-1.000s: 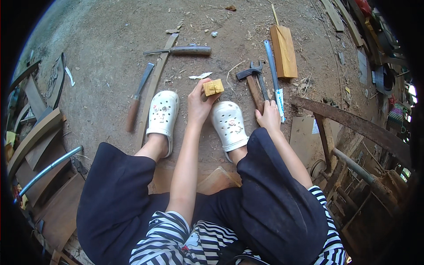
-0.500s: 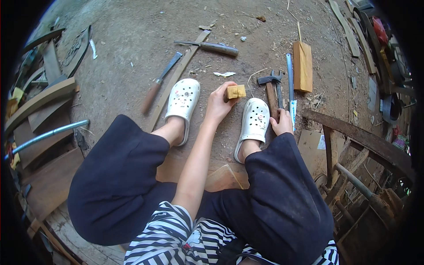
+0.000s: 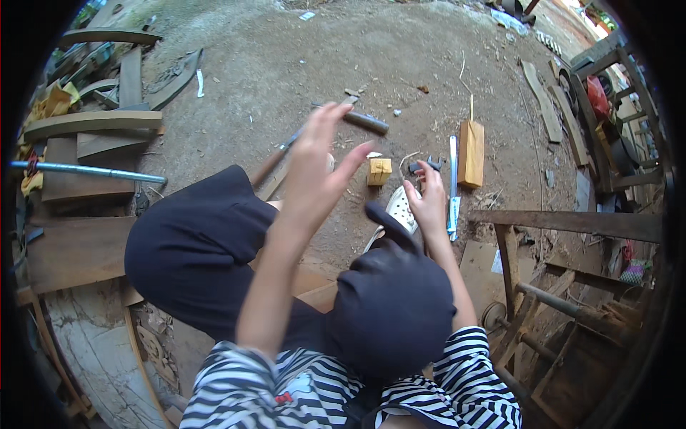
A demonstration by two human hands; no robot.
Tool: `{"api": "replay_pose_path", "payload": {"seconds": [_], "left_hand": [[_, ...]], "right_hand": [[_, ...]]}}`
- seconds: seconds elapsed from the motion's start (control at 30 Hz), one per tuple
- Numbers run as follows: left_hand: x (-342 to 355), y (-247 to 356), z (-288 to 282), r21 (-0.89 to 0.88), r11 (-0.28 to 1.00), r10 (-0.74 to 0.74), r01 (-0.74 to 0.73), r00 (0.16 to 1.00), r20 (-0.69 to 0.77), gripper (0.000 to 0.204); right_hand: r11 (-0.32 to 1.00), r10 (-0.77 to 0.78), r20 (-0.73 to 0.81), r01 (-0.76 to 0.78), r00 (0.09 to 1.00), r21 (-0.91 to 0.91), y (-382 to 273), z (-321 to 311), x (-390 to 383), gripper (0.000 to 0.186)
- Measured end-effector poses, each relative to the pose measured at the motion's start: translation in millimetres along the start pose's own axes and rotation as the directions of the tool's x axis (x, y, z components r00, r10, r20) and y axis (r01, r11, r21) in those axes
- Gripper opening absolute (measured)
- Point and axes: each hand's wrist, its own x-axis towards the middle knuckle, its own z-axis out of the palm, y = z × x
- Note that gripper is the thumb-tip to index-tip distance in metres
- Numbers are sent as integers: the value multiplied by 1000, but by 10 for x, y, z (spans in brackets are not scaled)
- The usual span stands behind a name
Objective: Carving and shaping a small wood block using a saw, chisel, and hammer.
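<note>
One raised left hand (image 3: 316,170) shows empty on my feed, thumb well apart from its fingers. The right hand (image 3: 429,204) overlaps the hammer (image 3: 434,165), and I cannot tell whether its fingers grip it. Between the hands I see the small wood block (image 3: 379,172) on the ground (image 3: 243,96), just left of the hammer.

Pretty even, soft daylight on the ground (image 3: 443,50), but the top right corner's kinda blown out and lower right goes murky. Left grip (image 3: 314,171) is motion-blurred, fisheye bends everything near the black rim.
</note>
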Motion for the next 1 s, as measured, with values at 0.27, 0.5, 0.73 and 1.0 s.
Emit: {"api": "replay_pose_path", "payload": {"seconds": [0.27,0.5,0.73,1.0], "left_hand": [[-188,402,-2244,398,910,33,120,934,-356,28],[185,-2296,-1266,546,710,-526,444,850,-6,41],[-339,-3479,-244,687,710,-432,155,866,252,46],[-168,-3034,-471,119,840,-524,530,848,-77,35]], "right_hand": [[897,341,234,-390,910,207,505,615,-651,18],[979,202,-77,-202,976,3,836,870,-621,9],[926,310,17,-299,950,-229,717,869,-541,10],[941,283,-68,-290,957,-172,716,891,-516,12]]}}
